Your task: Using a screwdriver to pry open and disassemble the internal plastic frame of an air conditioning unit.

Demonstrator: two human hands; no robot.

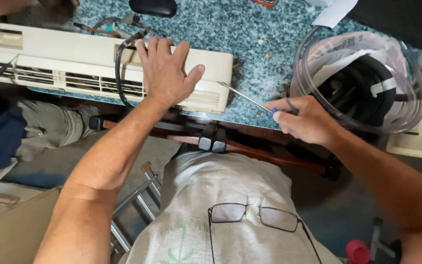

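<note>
While left hand (164, 73) splayed flat on cream casing (74, 58), right hand (308, 120) fingers pinching screwdriver (245, 98) tip-first at casing's end edge.

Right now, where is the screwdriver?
In the head view, the screwdriver is in the right hand, right of centre, its metal tip pointing at the end of the cream air-conditioner unit under the left hand.

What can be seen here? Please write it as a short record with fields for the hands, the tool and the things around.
left hand: left hand lies flat, fingers spread, on the cream air-conditioner unit
right hand: right hand grips a screwdriver
tool tip: points at the right end of the unit
surface: speckled blue-green tabletop
cable: black cable loops over the unit
right side: coiled black hose in clear plastic wrap
on chest: eyeglasses hang on the grey shirt
</note>
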